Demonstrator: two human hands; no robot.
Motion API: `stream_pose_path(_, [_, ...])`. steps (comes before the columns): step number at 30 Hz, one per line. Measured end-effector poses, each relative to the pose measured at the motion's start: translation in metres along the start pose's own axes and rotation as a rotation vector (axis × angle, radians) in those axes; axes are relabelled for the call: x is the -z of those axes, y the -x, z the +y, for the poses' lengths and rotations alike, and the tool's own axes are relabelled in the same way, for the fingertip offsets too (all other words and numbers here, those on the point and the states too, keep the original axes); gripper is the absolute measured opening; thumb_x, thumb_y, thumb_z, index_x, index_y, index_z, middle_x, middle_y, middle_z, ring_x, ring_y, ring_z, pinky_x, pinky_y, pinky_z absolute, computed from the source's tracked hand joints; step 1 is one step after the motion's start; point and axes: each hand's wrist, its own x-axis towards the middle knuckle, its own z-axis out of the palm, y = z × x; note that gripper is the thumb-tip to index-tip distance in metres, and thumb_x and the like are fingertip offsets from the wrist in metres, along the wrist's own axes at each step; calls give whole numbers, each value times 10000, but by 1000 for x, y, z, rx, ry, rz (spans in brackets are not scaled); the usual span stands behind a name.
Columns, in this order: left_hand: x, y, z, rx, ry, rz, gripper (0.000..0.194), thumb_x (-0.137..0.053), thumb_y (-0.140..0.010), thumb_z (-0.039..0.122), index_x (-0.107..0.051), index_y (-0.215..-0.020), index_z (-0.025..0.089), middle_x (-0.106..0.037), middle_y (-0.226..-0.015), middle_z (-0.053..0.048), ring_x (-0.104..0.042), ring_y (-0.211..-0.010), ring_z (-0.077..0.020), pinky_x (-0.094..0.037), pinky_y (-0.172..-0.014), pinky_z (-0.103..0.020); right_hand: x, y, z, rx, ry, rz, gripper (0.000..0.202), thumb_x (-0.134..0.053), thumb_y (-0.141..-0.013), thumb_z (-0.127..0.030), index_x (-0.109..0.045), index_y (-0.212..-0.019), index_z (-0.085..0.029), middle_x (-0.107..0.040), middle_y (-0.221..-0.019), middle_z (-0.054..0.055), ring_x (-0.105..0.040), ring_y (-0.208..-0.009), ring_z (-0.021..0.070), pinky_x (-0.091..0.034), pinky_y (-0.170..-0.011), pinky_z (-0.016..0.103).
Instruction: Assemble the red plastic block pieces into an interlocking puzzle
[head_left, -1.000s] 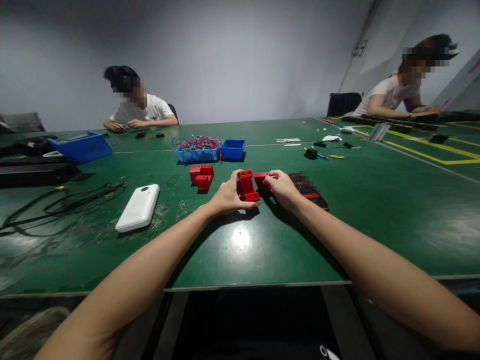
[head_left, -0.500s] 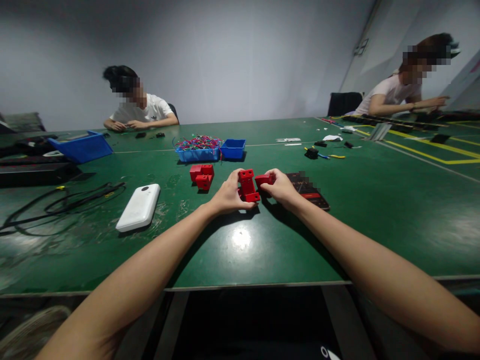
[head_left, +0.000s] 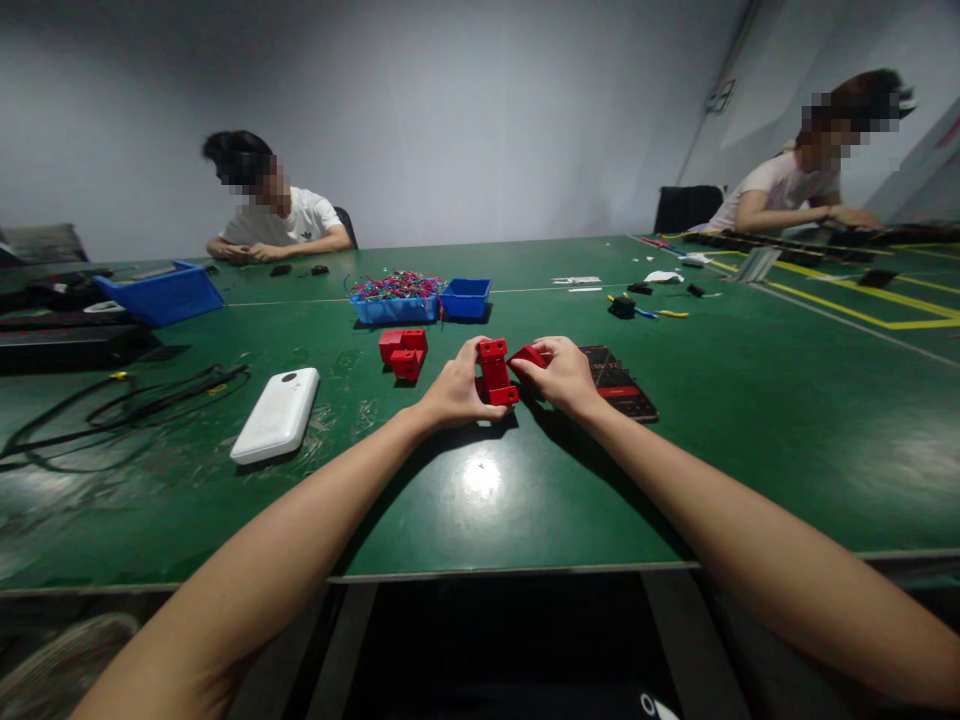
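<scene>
Head view: the small red piece (head_left: 529, 355), pinched in the right hand's (head_left: 568, 376) grip, now tilts, upper edge slanting down rightward; half a second ago it lay nearly level. Left hand's (head_left: 454, 391) grip clasps the red bracket (head_left: 496, 374) above the near bench (head_left: 480, 535), long axis pointing away, far end slightly left; blocky, holed ends, narrower middle.

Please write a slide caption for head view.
A notched red block in the left grip, another red piece in the right grip.
</scene>
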Motion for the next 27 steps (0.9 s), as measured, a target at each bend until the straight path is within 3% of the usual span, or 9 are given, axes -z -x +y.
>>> stream_pose_path(11, [0,2,-3,21,-10,-32,920,-794,-567,436,-330,-1316,172,-531,-1255,-142,-592,-1135,-298,-474,-987,-436,4,4,-9,-72,-67,-8,229,-557,-857,-442,-495,-804,-228,-634,-754,29,-599,-680,184,-436,-665,294])
stream_pose_path(16, [1,1,-1,28,-14,-36,925,-793,-566,435,-331,-1323,171,-563,-1235,-144,-626,-1078,-297,-486,-957,-437,5,7,-14,-167,-253,-116,238,-524,-883,-472,-451,-879,-246,-606,-696,-8,-594,-470,149,-420,-497,261])
stream_pose_path(21, [2,2,-3,24,26,-63,928,-779,-591,421,-299,-1353,196,-599,-1220,-120,-672,-974,-262,-518,-892,-402,-1,6,-9,-141,-296,-132,208,-535,-866,-401,-432,-946,-240,-633,-811,16,-653,-588,170,-478,-567,286])
stream_pose_path(27, [3,2,-6,10,60,-83,936,-777,-605,403,-271,-1366,202,-598,-1230,-119,-669,-996,-255,-521,-899,-389,-9,-1,8,-84,-329,-132,258,-559,-740,-207,-412,-949,-243,-615,-854,-4,-651,-729,165,-494,-685,293])
